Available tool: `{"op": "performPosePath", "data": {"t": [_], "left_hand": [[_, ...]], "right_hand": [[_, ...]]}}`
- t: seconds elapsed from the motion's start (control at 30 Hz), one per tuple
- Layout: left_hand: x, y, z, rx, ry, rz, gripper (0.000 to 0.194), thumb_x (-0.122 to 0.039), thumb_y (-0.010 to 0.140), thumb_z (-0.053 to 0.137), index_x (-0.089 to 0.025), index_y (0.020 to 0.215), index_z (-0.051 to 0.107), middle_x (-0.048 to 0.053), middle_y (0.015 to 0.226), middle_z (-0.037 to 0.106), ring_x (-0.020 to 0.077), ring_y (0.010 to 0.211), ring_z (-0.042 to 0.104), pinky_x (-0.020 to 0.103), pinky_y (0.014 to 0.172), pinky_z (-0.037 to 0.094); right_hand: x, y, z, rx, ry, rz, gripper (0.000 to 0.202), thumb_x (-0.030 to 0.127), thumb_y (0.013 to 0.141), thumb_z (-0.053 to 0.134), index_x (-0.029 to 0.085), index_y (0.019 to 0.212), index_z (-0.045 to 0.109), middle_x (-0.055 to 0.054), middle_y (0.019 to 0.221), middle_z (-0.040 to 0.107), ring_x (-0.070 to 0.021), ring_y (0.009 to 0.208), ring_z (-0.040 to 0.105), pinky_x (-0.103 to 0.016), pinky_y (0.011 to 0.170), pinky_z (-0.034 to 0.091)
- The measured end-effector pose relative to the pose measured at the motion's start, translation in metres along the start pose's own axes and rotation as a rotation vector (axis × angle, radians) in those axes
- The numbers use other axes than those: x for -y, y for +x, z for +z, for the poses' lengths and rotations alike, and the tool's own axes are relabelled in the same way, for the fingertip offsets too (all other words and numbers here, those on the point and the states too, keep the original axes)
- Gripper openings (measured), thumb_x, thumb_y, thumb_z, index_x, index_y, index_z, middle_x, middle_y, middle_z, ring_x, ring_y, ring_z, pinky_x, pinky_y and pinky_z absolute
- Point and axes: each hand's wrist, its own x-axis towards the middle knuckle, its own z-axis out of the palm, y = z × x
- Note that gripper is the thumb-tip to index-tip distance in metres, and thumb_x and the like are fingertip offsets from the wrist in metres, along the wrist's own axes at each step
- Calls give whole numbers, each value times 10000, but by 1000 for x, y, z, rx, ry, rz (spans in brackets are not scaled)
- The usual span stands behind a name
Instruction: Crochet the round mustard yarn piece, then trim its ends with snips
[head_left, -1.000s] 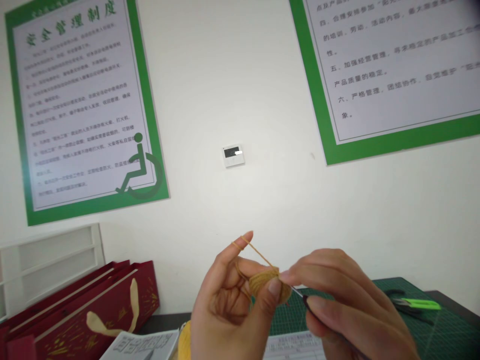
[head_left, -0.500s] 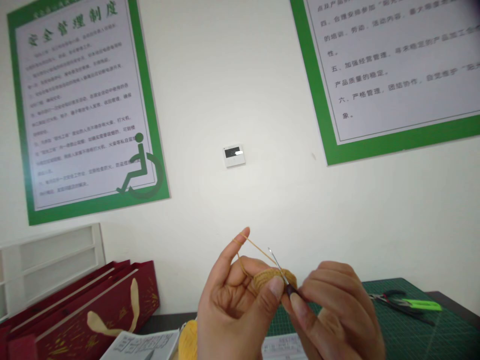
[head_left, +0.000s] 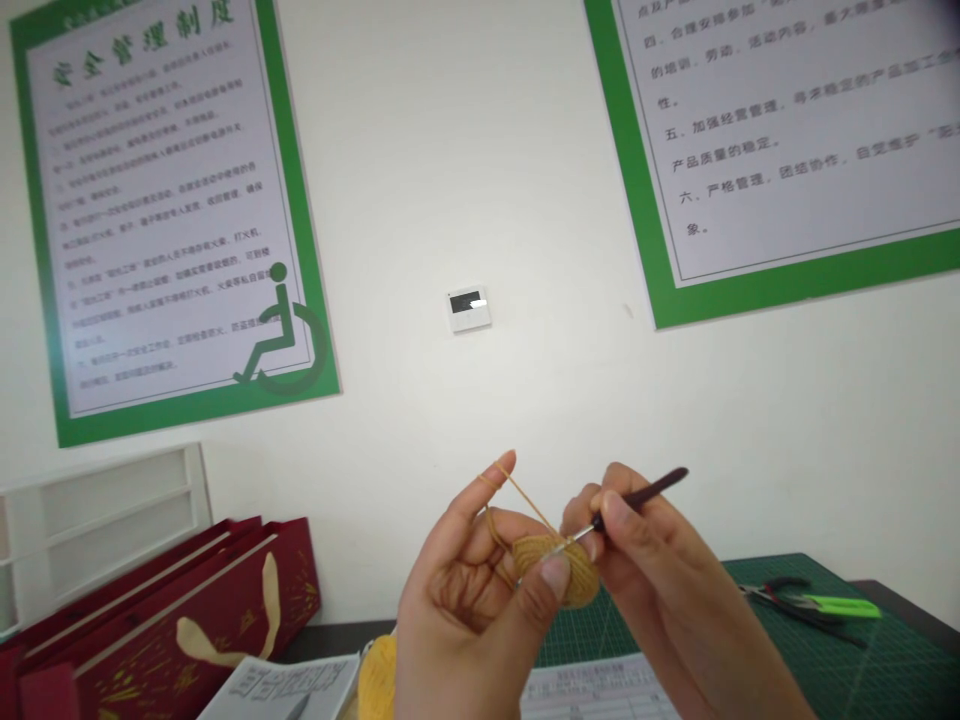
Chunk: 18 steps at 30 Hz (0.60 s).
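My left hand [head_left: 472, 590] pinches a small rounded piece of tan crochet work [head_left: 581, 582] between thumb and fingers. Its raised index finger carries a strand of tan yarn [head_left: 529, 495], looped round the tip and stretched down to the piece. My right hand [head_left: 637, 550] grips a crochet hook [head_left: 645, 493] by its dark handle. The handle points up to the right, and the metal shaft slopes down to the left, to the piece's upper edge near my left thumb. I cannot make out the very tip of the hook.
Below lies a green cutting mat [head_left: 787, 660] with pliers [head_left: 780, 597] and a bright green-handled tool [head_left: 844, 607]. A printed sheet [head_left: 592, 690], a yellow yarn ball [head_left: 377, 680] and a booklet [head_left: 289, 690] sit nearer. Dark red gift bags [head_left: 225, 600] stand left, before the wall.
My right hand has turned, swinging the hook from pointing up-left to lying across the piece with its handle up-right. The crochet work has tilted slightly; my left index finger has shifted a little right.
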Motion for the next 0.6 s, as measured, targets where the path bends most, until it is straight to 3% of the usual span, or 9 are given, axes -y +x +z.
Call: {"op": "performPosePath", "data": {"t": [0.03,0.1,0.17,0.27,0.3,0.37,0.43,0.5,0.6], "left_hand": [[0,0,1,1,0,5,602,-107,684,864,-229,1250,701,3,701,716,142,652,673,242,656,557],[1,-1,2,-25,15,32,621,-114,682,867,-216,1268,690,-1,698,711,145,651,674,244,658,558],[1,-1,5,-67,45,66,635,-120,679,871,-198,1280,683,0,695,710,152,652,677,254,667,559],[1,-2,6,-60,26,24,634,-113,673,875,-184,1274,689,9,689,715,150,631,669,258,662,553],[0,-1,5,-24,-13,-30,633,-110,663,882,-182,1265,699,11,682,710,143,615,660,249,642,543],[0,0,1,57,-118,-171,641,-107,631,901,-181,1242,722,17,704,698,123,617,645,226,632,522],[-1,2,-5,115,-190,-287,665,-126,606,918,-180,1242,732,36,760,692,129,674,649,224,664,514],[-1,3,-9,144,-209,-331,682,-153,604,924,-185,1257,730,47,790,687,148,730,656,242,714,517],[-4,5,-13,170,-197,-308,654,-153,621,912,-191,1250,737,38,749,667,147,716,639,243,712,510]], "right_hand": [[-3,1,0,27,15,-15,290,423,940,619,224,769,493,18,748,568,-123,681,519,-264,643,474],[-7,1,-1,19,-75,-198,189,340,946,621,246,816,522,22,780,592,-127,699,549,-262,629,479],[-8,0,-5,-15,-355,-537,96,195,910,643,268,875,591,17,801,638,-141,732,596,-284,640,507],[-6,-5,-8,-91,-890,-1119,334,16,704,768,288,886,700,3,836,736,-176,718,652,-366,681,555],[-6,-6,-8,-183,-951,-1199,361,-4,671,783,298,856,717,5,810,737,-184,692,655,-379,661,559],[-9,-8,-4,-212,-861,-1201,306,71,753,757,327,920,734,-3,777,724,-206,662,653,-414,622,562],[-13,-9,2,-181,-607,-1051,200,181,868,699,329,1001,718,-17,793,719,-208,664,650,-411,604,550],[-16,-10,7,-162,-353,-837,94,252,931,651,313,997,680,-18,797,706,-205,718,654,-396,641,541],[-14,-13,9,-176,-131,-680,28,292,979,592,284,981,618,-6,773,664,-172,721,620,-338,653,510]]}}
